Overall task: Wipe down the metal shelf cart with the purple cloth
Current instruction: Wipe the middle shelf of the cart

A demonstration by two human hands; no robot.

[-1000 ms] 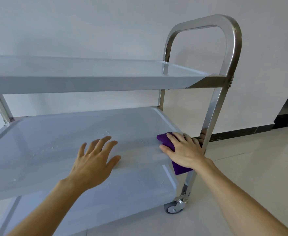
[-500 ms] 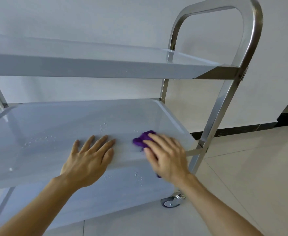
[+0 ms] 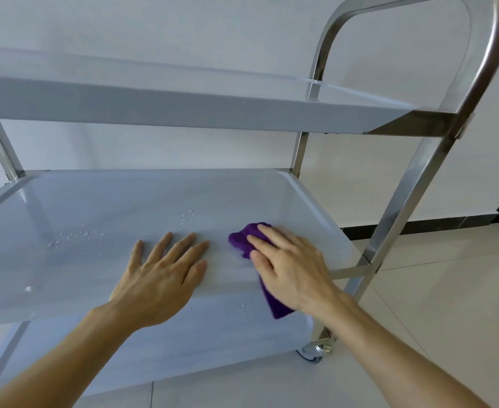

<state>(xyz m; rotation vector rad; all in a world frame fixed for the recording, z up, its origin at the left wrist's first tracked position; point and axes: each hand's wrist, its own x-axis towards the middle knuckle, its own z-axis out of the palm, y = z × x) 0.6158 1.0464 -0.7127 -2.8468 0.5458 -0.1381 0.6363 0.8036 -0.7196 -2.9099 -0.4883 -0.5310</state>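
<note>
The metal shelf cart (image 3: 413, 184) has three grey tiers and a steel handle frame on the right. On its middle shelf (image 3: 95, 207) lies the purple cloth (image 3: 242, 238), near the front right. My right hand (image 3: 289, 269) presses flat on the cloth with straight fingers; a tail of cloth hangs over the shelf's front edge under my palm. My left hand (image 3: 163, 278) rests flat on the same shelf, just left of the cloth, fingers spread. Water droplets (image 3: 74, 237) dot the shelf left of my hands.
The top shelf (image 3: 183, 107) overhangs closely above the middle one. A bottom shelf (image 3: 201, 343) with droplets sits below, and a caster wheel (image 3: 313, 353) stands at the front right corner. White wall behind, tiled floor (image 3: 448, 304) to the right.
My right hand slid the cloth leftward from the shelf's right front corner toward the middle. My left hand settled flat on the shelf. The view moved closer.
</note>
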